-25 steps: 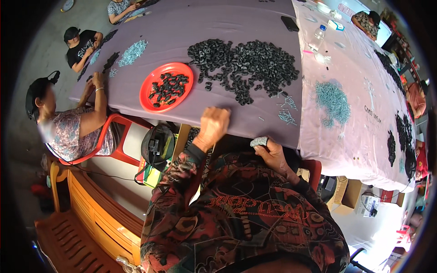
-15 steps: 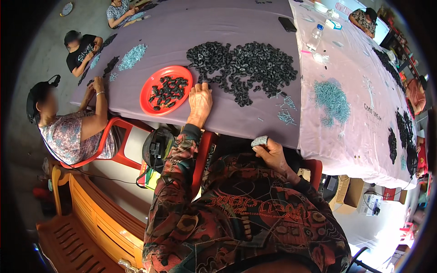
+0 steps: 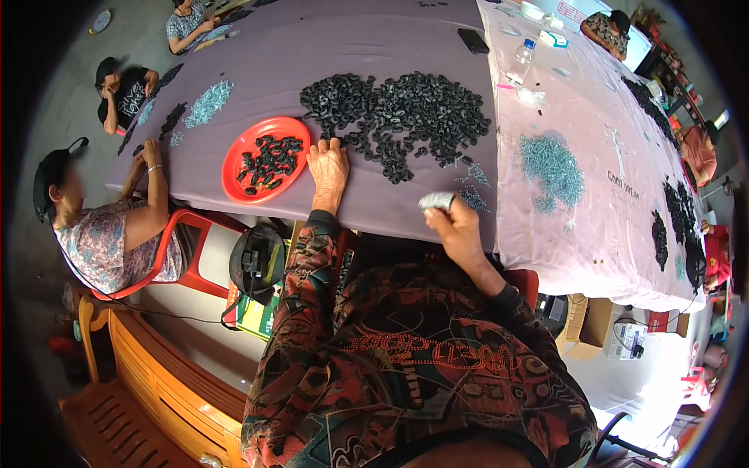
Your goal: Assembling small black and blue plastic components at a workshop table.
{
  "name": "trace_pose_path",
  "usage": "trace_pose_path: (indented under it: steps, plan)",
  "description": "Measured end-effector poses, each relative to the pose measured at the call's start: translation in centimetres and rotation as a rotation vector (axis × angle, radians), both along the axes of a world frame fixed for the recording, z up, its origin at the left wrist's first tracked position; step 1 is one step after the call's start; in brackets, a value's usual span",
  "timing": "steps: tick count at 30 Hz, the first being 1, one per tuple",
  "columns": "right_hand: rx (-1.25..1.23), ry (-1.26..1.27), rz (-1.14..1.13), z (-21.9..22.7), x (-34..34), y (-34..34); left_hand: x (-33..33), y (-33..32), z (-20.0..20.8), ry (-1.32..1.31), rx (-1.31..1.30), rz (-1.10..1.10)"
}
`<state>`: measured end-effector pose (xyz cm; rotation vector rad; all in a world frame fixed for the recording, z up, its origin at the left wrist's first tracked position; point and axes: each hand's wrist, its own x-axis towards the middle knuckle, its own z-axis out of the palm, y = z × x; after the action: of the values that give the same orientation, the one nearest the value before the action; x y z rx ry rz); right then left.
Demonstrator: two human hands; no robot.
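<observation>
My left hand [image 3: 328, 173] rests on the purple cloth with its fingers bent and close together, at the left edge of a big pile of small black ring-shaped pieces [image 3: 398, 117]. Its fingertips touch down by the pile, and what they grip, if anything, is hidden. Just left of it lies a red plate [image 3: 232, 178] holding several black pieces. Above the table's front edge is my right hand [image 3: 462, 234], closed, thumb against the bent fingers. A silver-grey wrap [image 3: 435, 202] covers a finger of it. Small blue-grey screw-like pieces [image 3: 473, 198] lie scattered beyond that hand.
A heap of blue-grey pieces [image 3: 551, 170] lies on the pink cloth to the right, with a clear bottle [image 3: 520, 62] farther back. A black phone [image 3: 473, 41] lies at the far side. A co-worker [image 3: 117, 210] sits close on the left; a wooden bench [image 3: 168, 374] stands behind.
My right hand has risen and moved forward from below the table edge to above it. My left hand stays by the pile. The view has shifted slightly.
</observation>
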<state>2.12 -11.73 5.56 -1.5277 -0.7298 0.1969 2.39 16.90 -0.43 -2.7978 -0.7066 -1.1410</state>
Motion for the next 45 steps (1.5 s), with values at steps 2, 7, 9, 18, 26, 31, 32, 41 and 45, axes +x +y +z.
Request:
trace_pose_path:
  steps: [2, 7, 9, 18, 26, 31, 32, 41, 45]
  plan:
    - [0.159, 0.117, -0.021, 0.8, 1.1, 0.5, 0.0, -0.1, 0.1, -0.033, -0.03, -0.001]
    - [0.273, 0.094, -0.117, 2.7, 3.2, 0.3, -0.2, 0.3, 0.5, -0.145, -0.135, -0.043]
    - [0.307, 0.096, -0.121, 3.1, 3.4, -0.3, -0.3, 0.2, 0.6, -0.186, -0.175, -0.065]
    - [0.277, 0.084, -0.167, 3.7, 2.6, -1.3, -1.3, -1.0, 2.4, -0.281, -0.245, -0.225]
    - [0.214, 0.061, -0.161, 3.7, 2.9, -1.5, -1.5, -6.9, 7.9, -0.609, -1.163, -0.722]
    - [0.271, 0.087, -0.147, 4.2, 2.8, -1.9, -2.5, -11.5, 10.6, -0.456, -1.289, -0.904]
    - [0.275, 0.092, -0.151, 4.3, 2.8, -2.0, -2.8, -12.2, 10.9, -0.422, -1.312, -0.926]
    - [0.342, 0.094, -0.134, 6.0, 2.2, -2.2, -4.1, -15.0, 12.2, -0.294, -1.332, -1.041]
    - [0.328, 0.055, -0.134, 6.8, 1.9, -2.1, -4.4, -15.8, 11.9, -0.303, -1.315, -1.068]
